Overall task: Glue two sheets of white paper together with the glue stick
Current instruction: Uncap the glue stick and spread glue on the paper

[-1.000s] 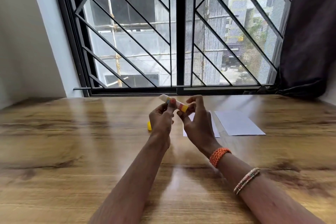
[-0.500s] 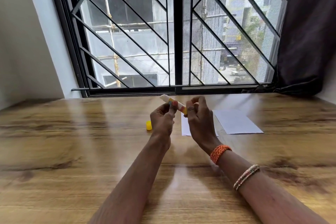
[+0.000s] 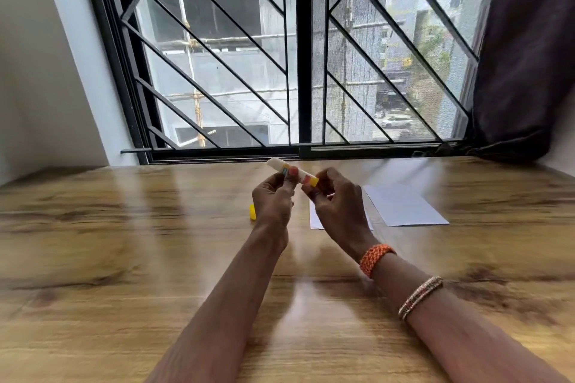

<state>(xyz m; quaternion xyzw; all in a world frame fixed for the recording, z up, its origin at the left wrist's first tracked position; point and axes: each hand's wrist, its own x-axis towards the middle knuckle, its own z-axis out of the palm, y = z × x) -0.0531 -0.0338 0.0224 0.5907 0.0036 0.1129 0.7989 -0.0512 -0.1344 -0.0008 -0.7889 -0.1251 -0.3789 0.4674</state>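
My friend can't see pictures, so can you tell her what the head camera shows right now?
Two hands hold a glue stick above a wooden table: the left hand grips its middle and the right hand pinches its yellow end. A yellow cap and two white sheets lie on the table, with a barred window behind.

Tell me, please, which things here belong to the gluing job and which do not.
For the job:
- glue stick, gripped by left hand and right hand
- yellow cap, off, on the table
- two white paper sheets

Not for the job:
- wooden table
- window grille
- dark curtain
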